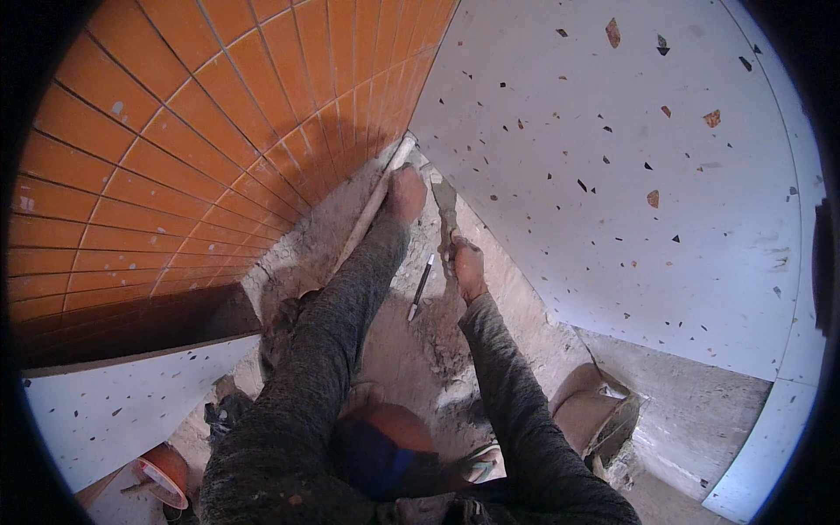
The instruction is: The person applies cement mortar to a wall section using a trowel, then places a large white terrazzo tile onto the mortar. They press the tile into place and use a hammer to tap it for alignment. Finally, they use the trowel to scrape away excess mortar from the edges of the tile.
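Note:
Deep in the corner, my left hand (405,194) is closed, its fingers turned away from view. It lies against a pale pipe (366,214) that runs along the foot of the orange tiled wall; whether it grips the pipe or something smaller is hidden. To its right, my right hand (469,269) is closed round the handle of a putty knife (444,199). The grey, dirty blade points into the corner, close to the base of the speckled white slab. A black and white marker (421,287) lies on the rough floor (394,350) between my forearms.
The orange tiled wall (210,131) rises on the left, the speckled white slab (612,175) on the right. A lower speckled panel (140,407) stands at the left. An orange bucket (164,477) sits at lower left, and a torn brown bag (595,416) at lower right.

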Available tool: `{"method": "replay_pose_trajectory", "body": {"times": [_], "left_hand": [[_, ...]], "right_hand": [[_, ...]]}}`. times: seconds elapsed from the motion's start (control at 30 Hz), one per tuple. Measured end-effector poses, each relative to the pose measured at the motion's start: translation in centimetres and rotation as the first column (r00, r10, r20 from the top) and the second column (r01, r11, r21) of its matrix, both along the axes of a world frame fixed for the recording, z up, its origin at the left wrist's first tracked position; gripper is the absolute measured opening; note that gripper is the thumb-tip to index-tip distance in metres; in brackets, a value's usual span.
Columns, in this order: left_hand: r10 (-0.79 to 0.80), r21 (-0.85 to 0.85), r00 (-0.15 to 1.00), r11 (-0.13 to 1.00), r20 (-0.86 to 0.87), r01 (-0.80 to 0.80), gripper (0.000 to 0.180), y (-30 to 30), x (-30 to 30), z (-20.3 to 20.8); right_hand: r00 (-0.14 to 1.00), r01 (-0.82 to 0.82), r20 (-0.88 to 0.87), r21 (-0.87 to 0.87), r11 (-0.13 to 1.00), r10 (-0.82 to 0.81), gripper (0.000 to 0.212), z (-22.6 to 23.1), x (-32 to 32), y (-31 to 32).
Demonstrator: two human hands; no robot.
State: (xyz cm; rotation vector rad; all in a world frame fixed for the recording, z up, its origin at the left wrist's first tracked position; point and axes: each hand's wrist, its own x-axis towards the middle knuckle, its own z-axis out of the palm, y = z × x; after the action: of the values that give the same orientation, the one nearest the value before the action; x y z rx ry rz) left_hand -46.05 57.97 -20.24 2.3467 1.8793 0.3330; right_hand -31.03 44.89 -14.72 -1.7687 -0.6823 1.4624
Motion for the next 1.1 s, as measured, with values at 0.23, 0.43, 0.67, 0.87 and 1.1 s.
{"method": "replay_pose_trajectory", "body": {"times": [0.23,0.43,0.67,0.87,1.1], "left_hand": [[0.155,0.005,0.957,0.987,0.245,-0.161,0.024,-0.3,-0.3,-0.7],[0.221,-0.081,0.878,0.975,0.424,-0.207,0.026,0.1,0.1,0.0],[0.244,-0.098,0.767,0.968,0.593,-0.232,0.025,-0.2,0.4,0.8],[0.244,-0.077,0.813,0.968,0.528,-0.24,0.017,0.3,0.2,-0.7],[0.311,-0.096,0.838,0.949,0.448,-0.3,0.019,1.0,1.3,-1.6]], "right_hand": [[0.984,0.044,-0.169,-0.051,0.998,-0.052,0.034,4.6,-0.6,0.6],[0.931,0.159,-0.336,0.012,0.987,-0.146,0.032,3.0,0.2,0.9],[0.9,0.182,-0.404,0.001,0.983,-0.166,0.029,3.7,0.5,1.2],[0.912,0.116,-0.398,0.012,0.993,-0.101,0.027,4.9,0.4,1.3],[0.924,0.141,-0.363,0.033,0.989,-0.12,0.032,3.7,1.2,1.0]]}}
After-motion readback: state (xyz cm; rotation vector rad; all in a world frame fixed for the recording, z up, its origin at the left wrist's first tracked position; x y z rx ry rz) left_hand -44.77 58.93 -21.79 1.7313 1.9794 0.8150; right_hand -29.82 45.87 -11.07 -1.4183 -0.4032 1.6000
